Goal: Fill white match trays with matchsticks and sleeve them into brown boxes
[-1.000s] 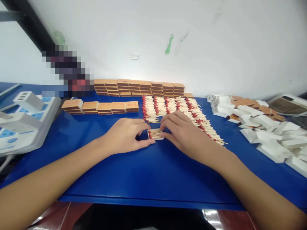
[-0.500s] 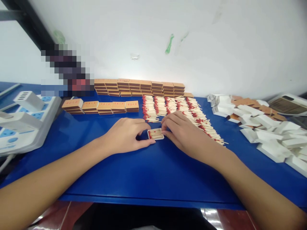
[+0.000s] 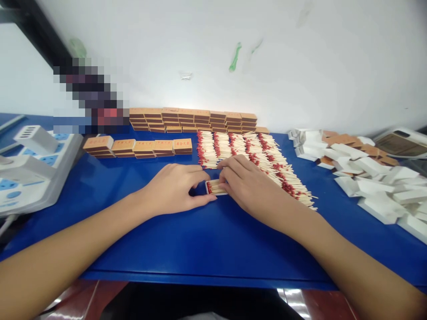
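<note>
- Small white cardboard tray point(image 3: 213, 187), filled with red-tipped matches, is lying flat on the blue table top point(image 3: 200, 240) at the centre of the frame, between the two hands.
- Left hand point(image 3: 173, 186) is resting on the table, its thumb and forefinger curling around the tray's left end and gripping it.
- Right hand point(image 3: 248, 184) is covering the tray's right part, its fingers bending down onto the matches; whether they are pinching the tray cannot be told.
- Loose red-tipped wooden matches point(image 3: 247, 151) are lying in rows just above the hands, reaching toward the right.
- Short row of brown cardboard matchboxes point(image 3: 136, 146) is sitting left of centre.
- Long stacked wall of brown matchboxes point(image 3: 193, 120) is running along the white wall behind.
- Heap of white empty trays and brown sleeves point(image 3: 367, 178) is spreading at the right edge.
- White plastic power strip point(image 3: 30, 173) is lying at the left edge.
</note>
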Motion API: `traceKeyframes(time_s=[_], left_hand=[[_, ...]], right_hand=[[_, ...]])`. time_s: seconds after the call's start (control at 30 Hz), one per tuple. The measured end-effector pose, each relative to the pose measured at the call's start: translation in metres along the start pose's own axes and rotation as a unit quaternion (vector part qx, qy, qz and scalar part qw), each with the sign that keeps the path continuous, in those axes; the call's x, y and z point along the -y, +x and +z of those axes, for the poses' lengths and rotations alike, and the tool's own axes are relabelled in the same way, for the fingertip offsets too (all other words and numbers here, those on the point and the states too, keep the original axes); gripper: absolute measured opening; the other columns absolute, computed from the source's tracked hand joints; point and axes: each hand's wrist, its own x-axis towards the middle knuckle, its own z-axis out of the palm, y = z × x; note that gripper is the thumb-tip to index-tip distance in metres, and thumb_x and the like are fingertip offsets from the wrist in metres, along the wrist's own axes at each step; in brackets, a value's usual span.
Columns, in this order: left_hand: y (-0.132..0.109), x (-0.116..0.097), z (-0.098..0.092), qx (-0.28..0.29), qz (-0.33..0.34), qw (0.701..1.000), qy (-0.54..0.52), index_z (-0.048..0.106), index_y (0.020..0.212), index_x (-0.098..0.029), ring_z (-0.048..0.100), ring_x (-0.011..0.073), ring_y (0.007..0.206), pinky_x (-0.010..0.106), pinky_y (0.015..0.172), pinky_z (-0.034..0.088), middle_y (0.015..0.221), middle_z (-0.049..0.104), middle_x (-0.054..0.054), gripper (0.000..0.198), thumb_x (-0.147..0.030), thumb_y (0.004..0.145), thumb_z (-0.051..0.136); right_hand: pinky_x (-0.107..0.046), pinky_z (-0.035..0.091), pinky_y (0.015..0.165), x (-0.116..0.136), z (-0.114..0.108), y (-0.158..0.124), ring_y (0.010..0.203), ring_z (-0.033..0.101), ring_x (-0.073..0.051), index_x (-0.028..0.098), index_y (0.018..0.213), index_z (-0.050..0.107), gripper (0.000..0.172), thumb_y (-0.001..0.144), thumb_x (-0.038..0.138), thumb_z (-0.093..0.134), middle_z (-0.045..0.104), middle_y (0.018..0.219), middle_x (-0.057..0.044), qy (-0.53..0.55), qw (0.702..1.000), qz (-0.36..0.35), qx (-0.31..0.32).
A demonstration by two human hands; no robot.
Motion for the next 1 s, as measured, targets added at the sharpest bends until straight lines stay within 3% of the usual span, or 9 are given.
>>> traceKeyframes(time_s=[0.2, 0.4, 0.73, 0.83, 1.0], left_hand=[[0.0, 0.0, 0.0, -0.002, 0.0, 1.0, 0.002, 0.075, 0.092, -0.017, 0.059, 0.0127, 0.065, 0.028, 0.06, 0.038, 0.078, 0.067, 0.0, 0.035, -0.051, 0.096, 0.069], [0.0, -0.001, -0.001, 0.006, 0.003, 1.0, -0.016, 0.076, 0.101, -0.02, 0.06, 0.0119, 0.066, 0.027, 0.061, 0.039, 0.08, 0.067, -0.002, 0.032, -0.051, 0.095, 0.071], [0.0, 0.003, -0.002, 0.009, 0.009, 1.0, -0.029, 0.078, 0.105, -0.02, 0.059, 0.0114, 0.064, 0.027, 0.061, 0.04, 0.079, 0.067, -0.002, 0.034, -0.052, 0.095, 0.07], [0.0, 0.003, -0.002, 0.004, 0.003, 1.0, -0.016, 0.078, 0.103, -0.02, 0.06, 0.0123, 0.065, 0.028, 0.061, 0.039, 0.078, 0.067, -0.002, 0.034, -0.052, 0.095, 0.069], [0.0, 0.003, -0.002, -0.021, -0.018, 1.0, -0.011, 0.078, 0.102, -0.02, 0.059, 0.0123, 0.064, 0.027, 0.06, 0.038, 0.075, 0.066, -0.002, 0.031, -0.05, 0.094, 0.071]], right_hand=[[-0.05, 0.054, 0.094, 0.003, -0.004, 0.001, 0.116, 0.058, -0.033, 0.012, 0.103, 0.066, 0.025, 0.11, 0.019, 0.043, 0.067, 0.12, -0.022, 0.032, 0.999, 0.012, 0.007], [-0.048, 0.05, 0.101, -0.011, -0.003, 0.002, 0.115, 0.056, -0.031, 0.017, 0.104, 0.066, 0.014, 0.106, 0.017, 0.052, 0.068, 0.118, -0.017, 0.091, 0.992, 0.058, -0.07], [-0.05, 0.046, 0.094, -0.027, 0.015, 0.01, 0.114, 0.053, -0.032, 0.019, 0.095, 0.066, 0.019, 0.106, 0.02, 0.051, 0.068, 0.116, -0.017, 0.046, 0.995, 0.084, -0.019], [-0.052, 0.046, 0.097, -0.029, 0.013, 0.008, 0.116, 0.053, -0.033, 0.018, 0.096, 0.064, 0.02, 0.107, 0.018, 0.047, 0.068, 0.119, -0.02, 0.041, 0.996, 0.076, -0.003], [-0.051, 0.046, 0.103, -0.023, -0.002, 0.005, 0.12, 0.053, -0.032, 0.02, 0.096, 0.061, 0.019, 0.108, 0.017, 0.046, 0.066, 0.122, -0.018, 0.062, 0.995, 0.066, -0.044]])
